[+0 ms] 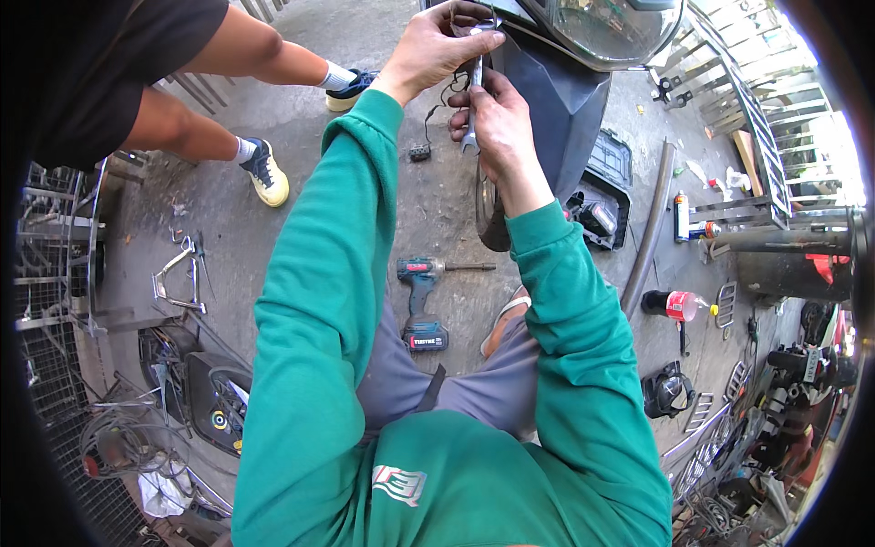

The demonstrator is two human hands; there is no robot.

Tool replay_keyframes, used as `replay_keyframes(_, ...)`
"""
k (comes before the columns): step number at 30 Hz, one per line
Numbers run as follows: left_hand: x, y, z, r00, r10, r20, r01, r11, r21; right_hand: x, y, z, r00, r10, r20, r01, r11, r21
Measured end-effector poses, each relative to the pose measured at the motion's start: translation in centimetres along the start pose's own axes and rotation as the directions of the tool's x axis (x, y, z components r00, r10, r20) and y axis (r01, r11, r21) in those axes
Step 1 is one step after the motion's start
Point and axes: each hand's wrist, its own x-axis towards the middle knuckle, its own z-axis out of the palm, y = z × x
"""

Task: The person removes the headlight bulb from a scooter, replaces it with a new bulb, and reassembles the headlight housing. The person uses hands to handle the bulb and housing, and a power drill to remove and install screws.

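Observation:
A silver combination wrench (474,87) stands nearly upright at the top of the head view, close to the dark body panel (565,109) of a motorcycle or scooter. My right hand (499,128) is wrapped round its shaft, the lower jaw sticking out below the fingers. My left hand (437,53) is closed at the wrench's upper end, thumb laid across it. What that end sits on is hidden by the fingers. Beneath my forearms, a cordless impact driver (419,296) with a long socket lies on the concrete between my legs.
Another person's legs (219,118) stand at the upper left. To the right are an open tool case (606,173), a long pipe (649,232), a soda bottle (673,305) and spray cans (682,219). A metal frame (180,273) and coiled cables (123,447) lie left.

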Motion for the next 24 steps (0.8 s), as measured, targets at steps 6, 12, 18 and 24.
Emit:
replay_keyframes(6,0.2,-0.3,-0.4,0.999,-0.015,0.042,0.011,0.996,0.092,-0.1,-0.4,0.0,1.0,0.011,0.021,-0.012,0.999,0.044)
replay_keyframes(12,-0.7,0.2,-1.7,0.981,0.004,0.192,0.092,0.868,-0.487,-0.9,0.2,1.4,0.995,-0.103,-0.005,0.102,0.981,0.167)
replay_keyframes(18,-0.9,1.2,-0.7,0.989,-0.101,0.112,0.127,0.956,-0.263,-0.4,0.5,1.5,0.971,-0.163,0.174,0.115,0.959,0.258)
replay_keyframes(24,-0.2,0.8,0.8,1.0,-0.022,-0.009,0.021,0.994,-0.106,-0.1,0.2,1.5,0.973,-0.128,0.19,0.072,0.959,0.276)
